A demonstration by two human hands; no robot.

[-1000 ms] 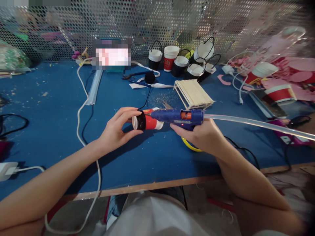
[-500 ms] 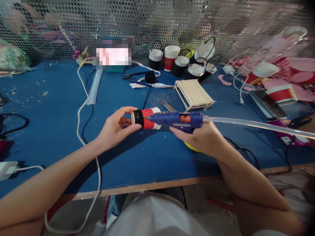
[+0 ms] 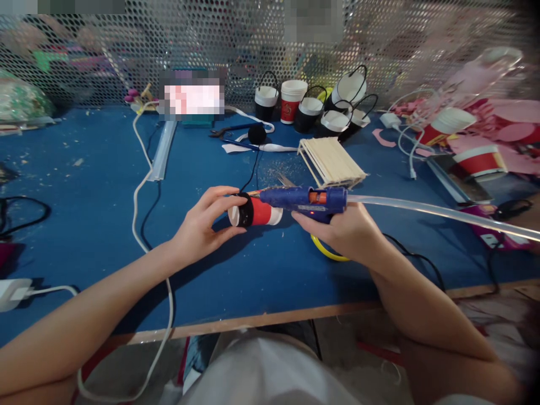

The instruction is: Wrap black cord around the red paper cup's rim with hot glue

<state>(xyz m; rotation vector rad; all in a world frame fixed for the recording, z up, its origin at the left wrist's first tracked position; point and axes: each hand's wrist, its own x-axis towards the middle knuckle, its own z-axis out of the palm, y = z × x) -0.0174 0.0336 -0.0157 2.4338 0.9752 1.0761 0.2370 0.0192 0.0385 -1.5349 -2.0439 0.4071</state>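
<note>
A small red and white paper cup [image 3: 262,212] lies on its side, with black cord [image 3: 247,210] wound round its base end. My left hand [image 3: 213,218] grips that end, fingers over the top and thumb beneath. In my right hand [image 3: 348,228] is a blue hot glue gun [image 3: 287,198], its small red light lit. The nozzle points left, by the upper edge of the wound cord; whether it touches cannot be made out. A long clear glue stick [image 3: 422,208] runs out of the gun's back. The cord trails from the cup towards a black ball of cord [image 3: 257,134].
Several black-wrapped cups with handles [image 3: 310,112] stand by the mesh wall. A wooden stick rack [image 3: 331,161] sits behind the glue gun. Scissors with a yellow handle [image 3: 327,251] lie under my right hand. A white cable [image 3: 135,208] crosses the left side; pliers [image 3: 219,133] lie behind.
The cup has shifted slightly right and turned in my left hand, whose fingers now reach further over the top. The glue gun's nozzle has moved up to the cup's upper edge.
</note>
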